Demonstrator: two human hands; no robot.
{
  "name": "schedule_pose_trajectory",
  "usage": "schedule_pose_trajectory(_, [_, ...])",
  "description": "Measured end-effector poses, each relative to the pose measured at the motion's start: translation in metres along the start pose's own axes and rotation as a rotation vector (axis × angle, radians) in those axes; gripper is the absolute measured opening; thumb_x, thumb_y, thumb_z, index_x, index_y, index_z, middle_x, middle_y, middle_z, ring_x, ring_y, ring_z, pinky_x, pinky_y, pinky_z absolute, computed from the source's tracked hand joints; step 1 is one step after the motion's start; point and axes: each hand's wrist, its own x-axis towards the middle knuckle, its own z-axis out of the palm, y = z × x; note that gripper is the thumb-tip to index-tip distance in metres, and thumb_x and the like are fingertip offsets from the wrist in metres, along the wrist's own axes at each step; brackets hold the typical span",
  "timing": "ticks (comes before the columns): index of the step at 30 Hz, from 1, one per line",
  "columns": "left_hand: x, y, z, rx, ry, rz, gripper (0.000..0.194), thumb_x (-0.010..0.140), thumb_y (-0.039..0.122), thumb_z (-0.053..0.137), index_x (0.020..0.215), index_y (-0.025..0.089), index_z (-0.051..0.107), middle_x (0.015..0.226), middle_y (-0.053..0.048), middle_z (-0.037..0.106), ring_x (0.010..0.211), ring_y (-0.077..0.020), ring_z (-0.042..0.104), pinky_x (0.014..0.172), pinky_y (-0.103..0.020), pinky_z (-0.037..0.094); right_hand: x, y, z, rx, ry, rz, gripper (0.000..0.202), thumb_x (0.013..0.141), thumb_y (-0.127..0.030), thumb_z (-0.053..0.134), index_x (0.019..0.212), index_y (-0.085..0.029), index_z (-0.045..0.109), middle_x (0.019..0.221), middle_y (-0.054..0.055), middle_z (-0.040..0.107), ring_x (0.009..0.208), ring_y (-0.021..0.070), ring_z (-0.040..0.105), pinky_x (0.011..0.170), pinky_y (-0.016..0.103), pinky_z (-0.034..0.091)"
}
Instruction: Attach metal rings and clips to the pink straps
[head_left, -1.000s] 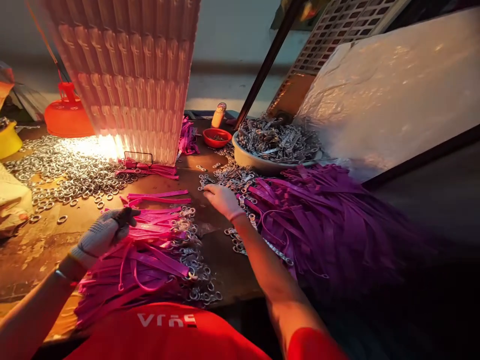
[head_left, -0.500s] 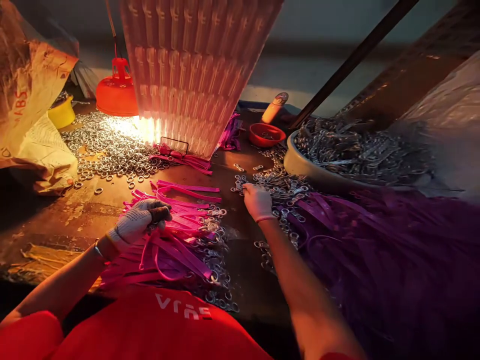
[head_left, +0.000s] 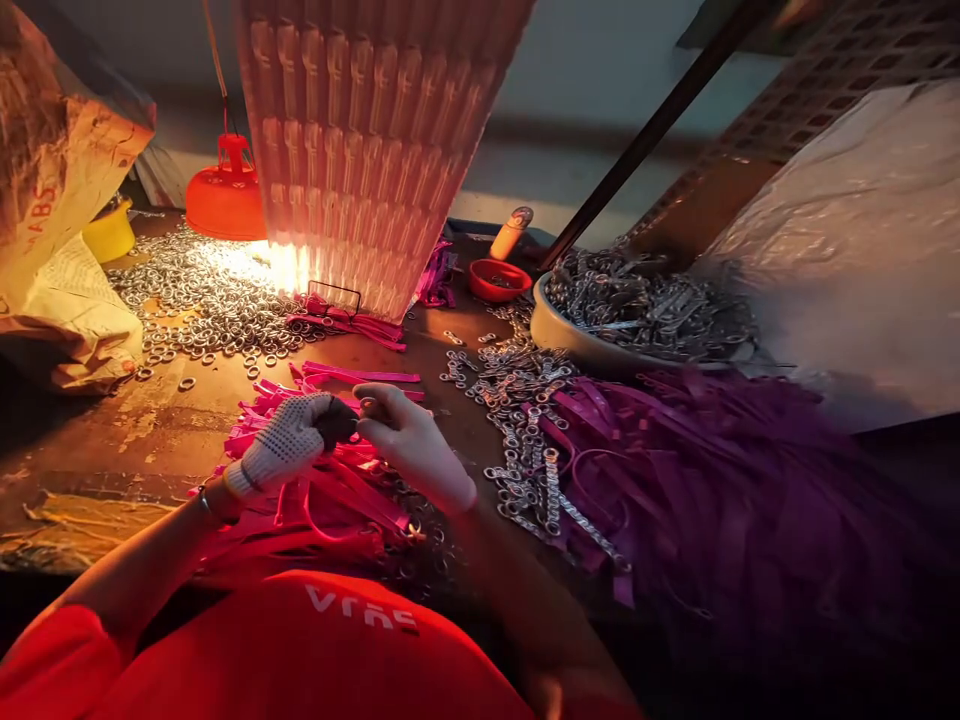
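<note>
- Left hand in a white knit glove with dark dots and blackened fingertips; its fingers curl inward, but I cannot tell whether they pinch anything.
- Right hand in a smooth, pale glove, fingers bent toward the left's; their grip is unclear.
- Flat, glossy pink straps lie beneath both hands on the brown, scuffed worktop.
- Small, shiny metal rings heap under the red dome lamp.

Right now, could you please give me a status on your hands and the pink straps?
Left hand and right hand close together over pink straps; grip hidden. Straps piled beneath. Basin heaped with metal pieces, off right.
</note>
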Motion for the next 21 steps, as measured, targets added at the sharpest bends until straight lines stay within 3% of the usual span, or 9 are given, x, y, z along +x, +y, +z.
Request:
schedule_pose_trajectory(4, [-0.011,-0.006,0.007,-0.236,0.019,-0.093,0.025,0.082,0.037,0.068,0.087,0.013,0.071,0.062,0.0,0.059,0.049,-0.0078,0.046,0.048,-0.02,0.036,-0.008,-0.001,0.002,0.063,0.009,0.066,0.042,0.081,-0.03,0.058,0.121,-0.019,0.06,0.084,-0.003,0.06,0.071,0.0123,0.054,0.065,0.024,0.048])
schedule_pose_trajectory(7, [-0.018,-0.01,0.015,-0.388,0.062,-0.103,0.027,0.082,0.038,0.069,0.094,0.013,0.071,0.066,0.0,0.06,0.049,-0.0066,0.044,0.046,-0.019,0.033,-0.015,-0.001,0.008,0.056,0.028,0.069,0.043,0.08,-0.029,0.058,0.122,-0.019,0.06,0.089,-0.001,0.063,0.077,0.0139,0.058,0.072,0.026,0.05])
schedule_pose_trajectory(11, [-0.025,-0.01,0.028,-0.591,0.058,-0.162,0.036,0.081,0.043,0.075,0.103,0.015,0.068,0.061,0.004,0.054,0.047,-0.0047,0.038,0.044,-0.017,0.028,-0.019,0.001,0.016,0.093,0.217,0.068,0.042,0.081,-0.034,0.06,0.12,-0.019,0.061,0.095,0.001,0.065,0.086,0.0158,0.061,0.079,0.028,0.052])
schedule_pose_trajectory(14, [-0.029,-0.012,0.039,-0.682,0.08,-0.222,0.039,0.074,0.043,0.082,0.095,0.015,0.064,0.06,0.005,0.052,0.045,-0.0035,0.035,0.042,-0.017,0.025,-0.021,0.004,0.02,0.104,0.294,0.068,0.04,0.083,-0.035,0.06,0.12,-0.019,0.061,0.098,0.002,0.064,0.088,0.0157,0.062,0.08,0.028,0.052])
schedule_pose_trajectory(18, [-0.032,-0.014,0.047,-0.693,0.125,-0.235,0.036,0.079,0.047,0.075,0.086,0.017,0.056,0.059,0.006,0.048,0.045,-0.0038,0.036,0.04,-0.016,0.025,-0.025,0.012,0.021,-0.036,0.26,-0.008,0.038,0.088,-0.031,0.054,0.124,-0.02,0.059,0.107,0.005,0.068,0.097,0.0182,0.063,0.088,0.031,0.052])
schedule_pose_trajectory(21, [-0.03,-0.015,0.046,-0.645,0.118,-0.207,0.031,0.084,0.044,0.069,0.084,0.018,0.052,0.062,0.006,0.047,0.045,-0.0041,0.037,0.04,-0.016,0.026,-0.025,0.015,0.018,-0.323,0.21,-0.118,0.042,0.093,-0.025,0.047,0.133,-0.017,0.053,0.12,0.012,0.067,0.107,0.0232,0.062,0.095,0.038,0.049])
